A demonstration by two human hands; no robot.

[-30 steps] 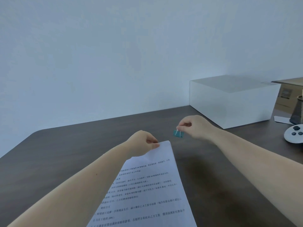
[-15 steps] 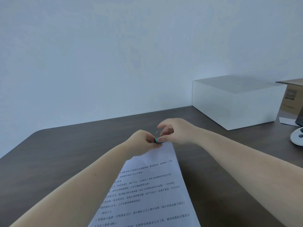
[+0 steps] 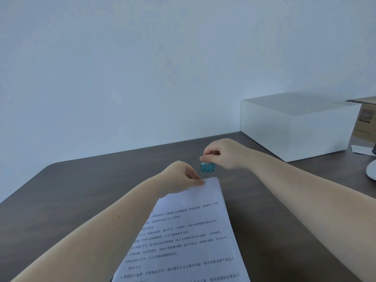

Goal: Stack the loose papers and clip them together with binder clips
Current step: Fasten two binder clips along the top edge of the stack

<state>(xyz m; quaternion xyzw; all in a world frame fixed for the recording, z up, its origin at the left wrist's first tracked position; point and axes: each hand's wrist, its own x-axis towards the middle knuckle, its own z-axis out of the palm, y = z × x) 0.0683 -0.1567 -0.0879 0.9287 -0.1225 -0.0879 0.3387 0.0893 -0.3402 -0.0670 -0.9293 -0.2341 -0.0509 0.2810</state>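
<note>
A stack of white printed papers (image 3: 189,231) lies on the dark wooden desk (image 3: 85,192), running from the bottom edge up to the middle. My left hand (image 3: 181,176) pinches the stack's far left corner between thumb and fingers. My right hand (image 3: 223,153) hovers just beyond the far edge of the papers and holds a small teal binder clip (image 3: 207,167) by its wire handles. The clip hangs a little above the desk, apart from the paper.
A white box (image 3: 295,127) stands at the back right against the wall. Beside it a brown cardboard box (image 3: 364,121) shows at the right edge, with a white rounded object (image 3: 371,169) in front of it. A pale wall rises behind the desk.
Half a second ago my right hand had the clip at the papers' corner beside my left hand. It has since pulled back up and right, with the clip still in its fingers.
</note>
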